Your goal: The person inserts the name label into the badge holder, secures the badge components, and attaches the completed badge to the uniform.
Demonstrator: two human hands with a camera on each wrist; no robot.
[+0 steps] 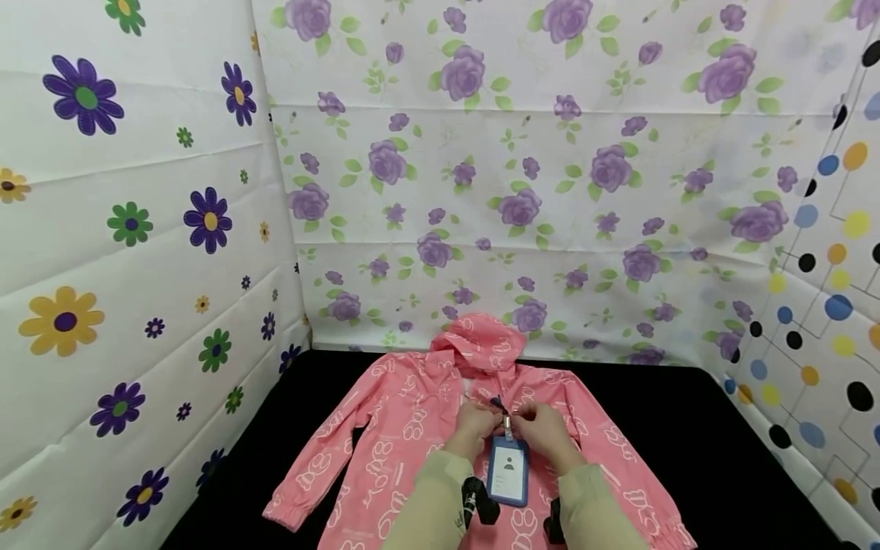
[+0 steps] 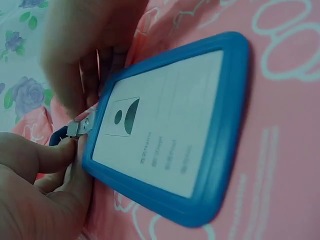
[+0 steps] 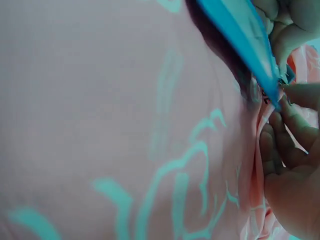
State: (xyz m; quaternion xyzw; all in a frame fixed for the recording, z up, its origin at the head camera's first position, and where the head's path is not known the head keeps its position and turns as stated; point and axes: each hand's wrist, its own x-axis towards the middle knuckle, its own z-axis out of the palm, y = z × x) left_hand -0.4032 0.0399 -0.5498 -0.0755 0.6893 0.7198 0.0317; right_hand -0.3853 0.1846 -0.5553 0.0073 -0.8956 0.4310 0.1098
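A pink hooded jacket (image 1: 392, 428) with white line drawings lies spread out, hood at the far end. On its chest rests an ID badge in a blue holder (image 1: 509, 493), a white card inside, with a metal clip (image 2: 73, 128) and a short dark blue strap (image 2: 58, 136) at its top. My left hand (image 1: 476, 425) pinches at the clip, thumb against it. From the other side my right hand (image 1: 548, 434) has its curled fingers at the jacket's front beside the clip, seemingly pinching the cloth. Fingers partly hide the contact in each view.
A black table (image 1: 729, 458) lies under the jacket. Floral cloth walls stand behind (image 1: 440, 191) and at the left (image 1: 151, 267); a dotted cloth wall (image 1: 818, 367) is on the right. Black wrist devices (image 1: 481, 500) sit beneath the forearms.
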